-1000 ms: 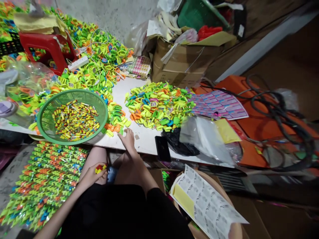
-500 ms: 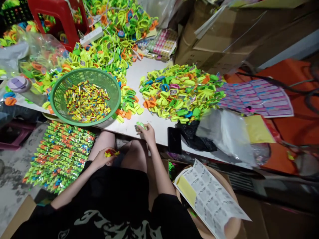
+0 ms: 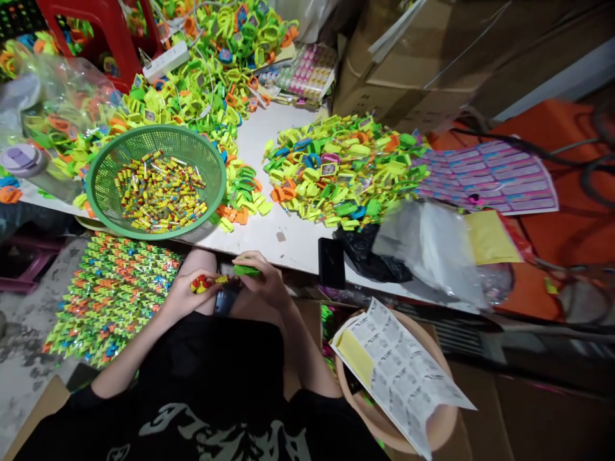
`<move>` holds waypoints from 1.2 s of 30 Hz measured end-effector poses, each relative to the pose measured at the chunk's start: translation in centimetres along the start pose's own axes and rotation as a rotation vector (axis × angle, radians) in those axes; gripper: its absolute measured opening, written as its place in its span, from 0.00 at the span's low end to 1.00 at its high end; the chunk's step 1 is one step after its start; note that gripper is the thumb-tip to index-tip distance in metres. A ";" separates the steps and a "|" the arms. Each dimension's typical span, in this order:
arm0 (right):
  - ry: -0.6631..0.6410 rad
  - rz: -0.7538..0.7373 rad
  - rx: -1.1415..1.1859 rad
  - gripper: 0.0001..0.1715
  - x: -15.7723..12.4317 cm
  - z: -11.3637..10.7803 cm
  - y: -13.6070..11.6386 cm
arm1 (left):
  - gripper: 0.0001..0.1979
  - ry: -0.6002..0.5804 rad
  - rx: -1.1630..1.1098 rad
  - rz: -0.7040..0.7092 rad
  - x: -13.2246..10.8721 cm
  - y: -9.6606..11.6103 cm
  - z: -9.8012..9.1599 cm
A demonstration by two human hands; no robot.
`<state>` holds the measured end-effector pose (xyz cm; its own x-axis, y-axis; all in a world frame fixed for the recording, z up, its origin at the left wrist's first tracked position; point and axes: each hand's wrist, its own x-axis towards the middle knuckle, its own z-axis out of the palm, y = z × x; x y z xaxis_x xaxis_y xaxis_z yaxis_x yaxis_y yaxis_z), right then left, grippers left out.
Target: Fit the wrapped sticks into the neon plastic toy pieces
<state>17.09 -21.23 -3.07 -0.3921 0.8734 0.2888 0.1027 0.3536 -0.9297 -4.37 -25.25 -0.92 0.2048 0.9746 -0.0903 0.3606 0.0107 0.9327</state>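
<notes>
Here, green piece [image 3: 246, 271] in right hand [image 3: 268, 280]

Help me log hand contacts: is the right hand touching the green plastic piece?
Touching. The head view shows the right hand holding the green plastic piece, fingers lying across its upper side.

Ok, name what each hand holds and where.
Left hand: small red-and-yellow cylinders, held part unclear. Right hand: green plastic piece, gripped along its far edge.
</notes>
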 end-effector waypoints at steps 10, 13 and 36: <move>0.040 -0.086 -0.160 0.18 -0.3 0.4 -1.9 | 0.14 -0.055 0.093 0.063 0.3 0.4 -0.6; 0.011 -0.092 -0.156 0.18 -0.2 0.3 -1.6 | 0.14 -0.072 0.069 0.060 0.5 0.4 -0.6; 0.017 -0.057 -0.153 0.11 1.2 -1.3 -1.8 | 0.19 -0.310 -0.183 -0.298 3.9 5.8 -1.5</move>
<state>17.61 -20.42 -0.77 -0.3858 0.8556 0.3451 0.2191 0.4484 -0.8666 -2.82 -21.01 4.64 0.3888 0.8105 -0.4381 0.2840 0.3469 0.8939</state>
